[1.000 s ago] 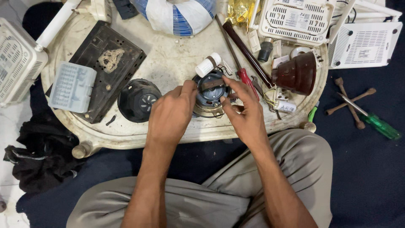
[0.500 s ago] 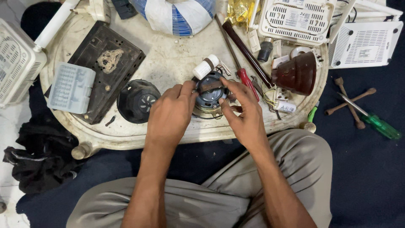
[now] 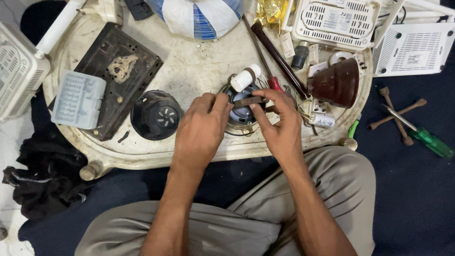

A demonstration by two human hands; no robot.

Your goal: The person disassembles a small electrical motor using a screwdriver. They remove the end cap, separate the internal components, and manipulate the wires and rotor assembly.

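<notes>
Together, a thin dark metal strip (image 3: 248,101) is pinched at its two ends between the curled fingertips of the left hand (image 3: 201,130) and the right hand (image 3: 279,127), and it is held flat across the open top of a round grey metal motor housing (image 3: 241,115) that sits on the near edge of a worn cream oval tray (image 3: 189,71). Both forearms are brought up from the lap over grey trousers (image 3: 227,227), the knuckles being raised and the palms turned downward, while a black round ribbed cap (image 3: 155,114) is seen just left of the left hand and a small white plastic bottle (image 3: 245,78) is seen lying just behind the housing.
</notes>
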